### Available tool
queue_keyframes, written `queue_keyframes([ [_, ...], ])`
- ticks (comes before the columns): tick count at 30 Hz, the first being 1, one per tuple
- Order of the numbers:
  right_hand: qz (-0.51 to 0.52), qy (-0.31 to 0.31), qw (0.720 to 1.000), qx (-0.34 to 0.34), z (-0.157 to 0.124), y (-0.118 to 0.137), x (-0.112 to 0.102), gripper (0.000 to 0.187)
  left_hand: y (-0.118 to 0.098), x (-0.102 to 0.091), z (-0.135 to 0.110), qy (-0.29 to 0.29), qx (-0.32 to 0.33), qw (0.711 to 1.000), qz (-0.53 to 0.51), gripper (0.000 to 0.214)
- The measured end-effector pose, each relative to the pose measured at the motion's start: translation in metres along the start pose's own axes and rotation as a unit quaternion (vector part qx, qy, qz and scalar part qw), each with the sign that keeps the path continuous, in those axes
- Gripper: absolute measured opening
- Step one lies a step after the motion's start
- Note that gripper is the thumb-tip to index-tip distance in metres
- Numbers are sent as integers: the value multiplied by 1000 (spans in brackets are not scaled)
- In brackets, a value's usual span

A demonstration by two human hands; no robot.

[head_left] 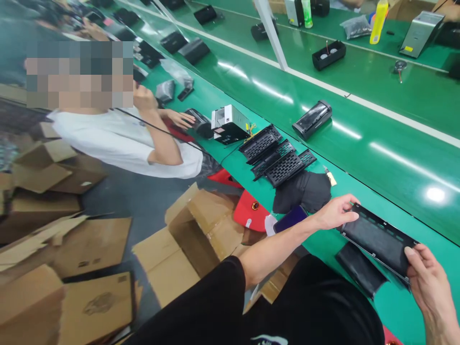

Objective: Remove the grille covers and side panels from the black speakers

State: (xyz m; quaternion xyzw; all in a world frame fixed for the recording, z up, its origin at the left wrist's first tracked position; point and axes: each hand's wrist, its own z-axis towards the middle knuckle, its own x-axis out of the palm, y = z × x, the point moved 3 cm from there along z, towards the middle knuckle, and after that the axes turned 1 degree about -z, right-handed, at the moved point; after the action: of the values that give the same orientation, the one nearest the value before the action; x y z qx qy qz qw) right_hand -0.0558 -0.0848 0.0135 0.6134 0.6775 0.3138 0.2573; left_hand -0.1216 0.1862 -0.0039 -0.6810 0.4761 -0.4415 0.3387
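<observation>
Between my two hands is a black speaker grille panel (381,237), its dark inner face turned up, with small holes along its edges. My left hand (339,211) grips its left end, thumb on top. At the right end my right hand (427,273) pinches it, thumb lying on the dark face. Just below, a second black curved panel (361,269) lies on the green table. A pile of black cloth pieces (305,190) is left of my left hand, beside several perforated black grille panels (276,155).
A co-worker in a white shirt (125,141) sits to the left, one hand on a black speaker. Near them stands a silver-black box (230,124). A black speaker housing (312,119) rests on the green conveyor (359,139). Open cardboard boxes (201,230) stand below the table edge.
</observation>
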Motion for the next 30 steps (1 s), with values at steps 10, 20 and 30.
queue_keyframes([
  [10,6,18,999,-31,-15,-16,-14,52,-3,9,-18,-11,7,1000,-14,48],
  [20,15,12,1000,-21,-20,-18,-14,58,2,11,-24,-26,10,1000,-1,47],
  [30,5,6,999,-31,-23,-17,-13,60,1,13,-23,-8,11,1000,-1,50],
])
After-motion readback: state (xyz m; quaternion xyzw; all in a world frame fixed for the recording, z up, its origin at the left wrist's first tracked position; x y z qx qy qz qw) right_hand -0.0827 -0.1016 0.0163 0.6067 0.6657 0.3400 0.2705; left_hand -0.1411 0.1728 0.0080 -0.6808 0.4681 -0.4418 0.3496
